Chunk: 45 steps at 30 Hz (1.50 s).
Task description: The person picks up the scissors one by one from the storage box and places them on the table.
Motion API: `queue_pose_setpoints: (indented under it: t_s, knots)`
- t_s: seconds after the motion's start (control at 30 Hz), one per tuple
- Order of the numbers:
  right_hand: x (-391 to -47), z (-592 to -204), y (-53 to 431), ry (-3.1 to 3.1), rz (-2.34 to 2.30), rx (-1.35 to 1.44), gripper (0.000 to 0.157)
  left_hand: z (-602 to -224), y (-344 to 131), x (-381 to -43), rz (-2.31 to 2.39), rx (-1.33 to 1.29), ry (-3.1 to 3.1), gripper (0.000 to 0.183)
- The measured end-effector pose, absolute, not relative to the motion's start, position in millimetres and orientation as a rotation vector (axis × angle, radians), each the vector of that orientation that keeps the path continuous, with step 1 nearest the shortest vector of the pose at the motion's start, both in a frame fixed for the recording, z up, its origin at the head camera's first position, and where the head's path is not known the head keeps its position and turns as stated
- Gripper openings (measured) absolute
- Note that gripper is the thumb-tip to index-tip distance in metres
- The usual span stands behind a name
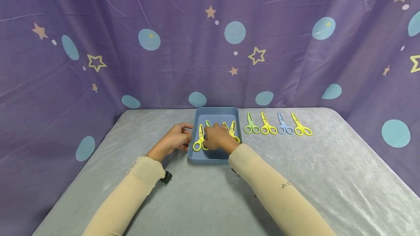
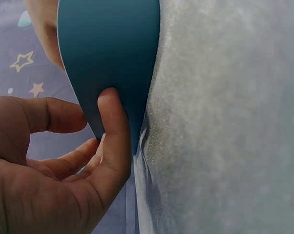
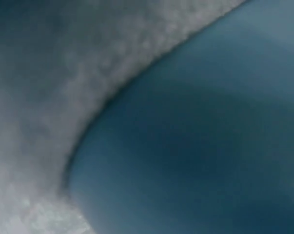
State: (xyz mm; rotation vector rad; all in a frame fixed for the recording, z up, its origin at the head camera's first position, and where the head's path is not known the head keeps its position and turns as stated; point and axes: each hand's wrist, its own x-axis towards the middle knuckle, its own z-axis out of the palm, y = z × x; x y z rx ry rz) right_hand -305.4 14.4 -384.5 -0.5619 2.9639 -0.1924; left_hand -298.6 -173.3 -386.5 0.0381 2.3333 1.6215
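right grip (image 1: 216,137) resting inside the blue tray (image 1: 210,161), left grip (image 1: 178,137) touching its wall
head view: yellow scissors (image 1: 201,137) are lying just left of the right grip, green scissors (image 1: 208,123) just beyond, more yellow scissors (image 1: 232,129) rightward; a row (image 1: 266,124) is lying further right on the counter (image 1: 170,210). whether that grip is pinching anything, i cannot tell. the step is seemingly handling scissors; the next move is probably calling for a sure pinch. left wrist view: the left grip is resting loosely spread, likely steadying. right wrist view: only blurred tray and counter are showing.
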Motion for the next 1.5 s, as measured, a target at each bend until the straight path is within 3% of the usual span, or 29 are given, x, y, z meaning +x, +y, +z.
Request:
queue_pose_setpoints:
  t_s: [0.2,0.57,1.5]
  knots:
    - [-307,-382,14,2.947,-0.239,-0.568,0.026,-388,-173,-299,1.632,0.047,2.337,0.057]
    - [-302,-376,14,2.987,-0.264,-0.526,0.029,-387,-174,-299,1.627,0.053,2.336,0.054]
    - [-270,-357,46,3.255,-0.165,-0.802,0.031,-386,-174,-299,1.626,0.030,2.326,0.055]
